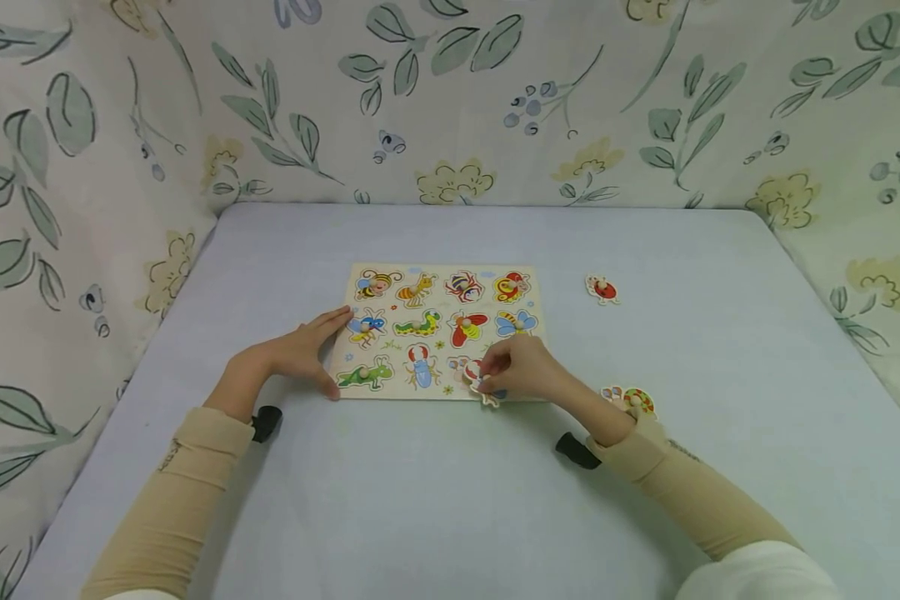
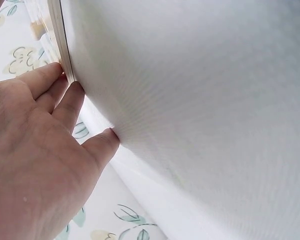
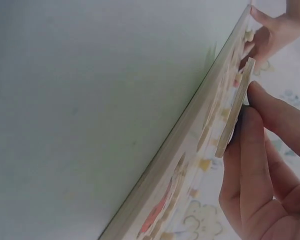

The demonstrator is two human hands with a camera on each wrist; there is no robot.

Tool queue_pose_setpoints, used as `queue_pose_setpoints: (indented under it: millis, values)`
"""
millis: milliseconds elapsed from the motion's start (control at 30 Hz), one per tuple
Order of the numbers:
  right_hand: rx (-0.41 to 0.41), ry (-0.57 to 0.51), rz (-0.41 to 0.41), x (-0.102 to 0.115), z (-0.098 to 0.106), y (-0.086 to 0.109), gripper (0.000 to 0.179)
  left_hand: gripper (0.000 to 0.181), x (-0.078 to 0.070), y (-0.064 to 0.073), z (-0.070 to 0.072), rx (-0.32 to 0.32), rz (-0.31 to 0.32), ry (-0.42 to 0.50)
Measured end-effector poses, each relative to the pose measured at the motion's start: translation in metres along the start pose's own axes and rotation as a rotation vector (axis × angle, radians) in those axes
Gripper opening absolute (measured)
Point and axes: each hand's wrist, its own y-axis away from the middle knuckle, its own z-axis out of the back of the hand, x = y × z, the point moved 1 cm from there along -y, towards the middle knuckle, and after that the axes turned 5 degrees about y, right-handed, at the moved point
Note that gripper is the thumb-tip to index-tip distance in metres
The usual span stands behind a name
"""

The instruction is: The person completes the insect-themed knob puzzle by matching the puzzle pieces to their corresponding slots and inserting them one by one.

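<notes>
A wooden insect puzzle board [image 1: 401,387] lies on the table, with several knobbed pieces set in it. My left hand [image 1: 296,354] touches its left edge with fingers spread and fairly straight; in the left wrist view fingertips [image 2: 77,89] meet the board's side. My right hand [image 1: 521,367] pinches a puzzle piece [image 1: 473,377] over the lower right of the board. That piece has a white border with red and blue parts, and the fingers partly cover it. In the right wrist view the held piece [image 3: 236,110] is tilted edge-on, raised above the board surface.
A ladybug piece [image 1: 603,288] lies on the table right of the board. Nearer me, a snail piece [image 1: 637,401] is partly covered by the right forearm. Floral cloth [image 1: 450,108] stands behind the pale table [image 1: 390,500] and along its sides.
</notes>
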Motion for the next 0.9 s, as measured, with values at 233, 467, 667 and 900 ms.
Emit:
queue_pose_setpoints:
  millis: [233, 467, 667, 900]
  values:
    - [0.019, 0.003, 0.025, 0.010, -0.006, -0.008, 0.013, 0.123, 0.000, 0.000, 0.000, 0.004, 0.008, -0.005]
    - [0.026, 0.021, 0.025, 0.020, -0.013, -0.017, 0.012, 0.123, 0.000, 0.001, 0.001, 0.005, 0.005, -0.001]
    - [0.028, 0.016, 0.020, 0.028, -0.018, -0.026, 0.012, 0.122, 0.000, 0.000, 0.001, 0.005, 0.007, -0.003]
    - [0.004, 0.009, 0.043, 0.035, -0.024, -0.034, 0.014, 0.123, 0.000, 0.000, 0.000, 0.002, 0.007, -0.003]
